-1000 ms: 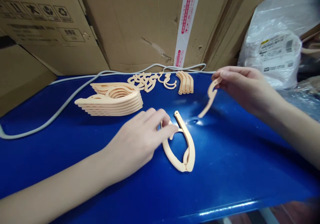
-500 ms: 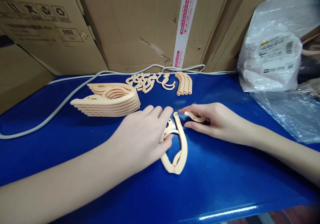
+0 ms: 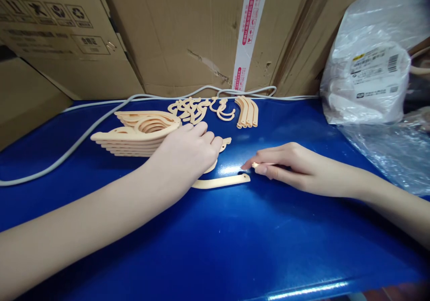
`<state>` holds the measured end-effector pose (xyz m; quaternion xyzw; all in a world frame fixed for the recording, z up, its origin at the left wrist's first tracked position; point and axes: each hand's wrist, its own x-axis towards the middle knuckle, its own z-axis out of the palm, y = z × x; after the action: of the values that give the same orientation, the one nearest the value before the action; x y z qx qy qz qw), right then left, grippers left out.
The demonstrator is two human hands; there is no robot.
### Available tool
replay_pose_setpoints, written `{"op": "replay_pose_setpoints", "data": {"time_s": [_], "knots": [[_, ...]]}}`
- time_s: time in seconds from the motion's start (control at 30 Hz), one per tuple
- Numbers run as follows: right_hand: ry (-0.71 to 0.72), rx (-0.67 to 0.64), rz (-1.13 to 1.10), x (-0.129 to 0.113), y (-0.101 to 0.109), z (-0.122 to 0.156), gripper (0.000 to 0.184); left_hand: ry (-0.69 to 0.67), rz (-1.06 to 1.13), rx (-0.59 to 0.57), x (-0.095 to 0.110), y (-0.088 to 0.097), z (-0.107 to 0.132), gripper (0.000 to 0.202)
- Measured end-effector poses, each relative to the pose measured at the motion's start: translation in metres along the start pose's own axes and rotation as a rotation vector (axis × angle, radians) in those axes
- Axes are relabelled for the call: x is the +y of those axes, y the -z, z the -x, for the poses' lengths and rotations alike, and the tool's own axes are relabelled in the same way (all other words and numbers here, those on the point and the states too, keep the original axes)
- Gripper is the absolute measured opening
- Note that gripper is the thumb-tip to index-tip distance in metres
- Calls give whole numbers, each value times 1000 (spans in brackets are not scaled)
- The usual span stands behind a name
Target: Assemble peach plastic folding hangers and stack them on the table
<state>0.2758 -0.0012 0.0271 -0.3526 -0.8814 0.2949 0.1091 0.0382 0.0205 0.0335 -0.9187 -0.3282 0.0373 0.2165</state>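
My left hand (image 3: 193, 148) is closed around a cream plastic folding hanger (image 3: 223, 181), its back hiding most of the piece. One arm of the hanger points right across the blue tabletop, and a shorter end with a hole shows past my knuckles. My right hand (image 3: 289, 164) pinches a small cream hook (image 3: 258, 164) between thumb and fingers; much of the hook is hidden. The tip of the hook is a short way from the hanger arm's holed end. Behind my left hand lies a stack of folded cream hangers (image 3: 134, 136).
Loose cream hooks (image 3: 191, 109) and several curved hanger arms (image 3: 247, 112) lie toward the back. A white cable (image 3: 97, 121) runs along the left and rear. Cardboard boxes (image 3: 188, 32) wall the back; a clear plastic bag (image 3: 366, 77) sits at right.
My left hand has turned the hanger so that its arm points right instead of away from me. The hook in my right hand is now gripped between thumb and fingers, seen edge-on.
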Motion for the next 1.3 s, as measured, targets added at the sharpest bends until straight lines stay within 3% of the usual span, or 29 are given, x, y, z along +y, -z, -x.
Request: {"op": "replay_pose_setpoints", "data": {"time_s": [0.27,0.4,0.6,0.8,1.07,1.3], "knots": [[-147,182,199,2,-2,0,32,13,77,111,3,-2,10,29],[-146,159,198,5,-3,-2,33,15,351,193,13,-2,17,30],[-72,168,251,6,-5,-4,39,-95,586,129,17,-17,22,28],[-121,156,294,7,-11,-5,43,-94,681,74,17,-25,21,24],[-132,144,176,-3,-16,-6,37,43,893,150,17,-23,21,14],[-116,193,26,-8,-18,-7,37,63,908,175,17,-24,24,13]]}}
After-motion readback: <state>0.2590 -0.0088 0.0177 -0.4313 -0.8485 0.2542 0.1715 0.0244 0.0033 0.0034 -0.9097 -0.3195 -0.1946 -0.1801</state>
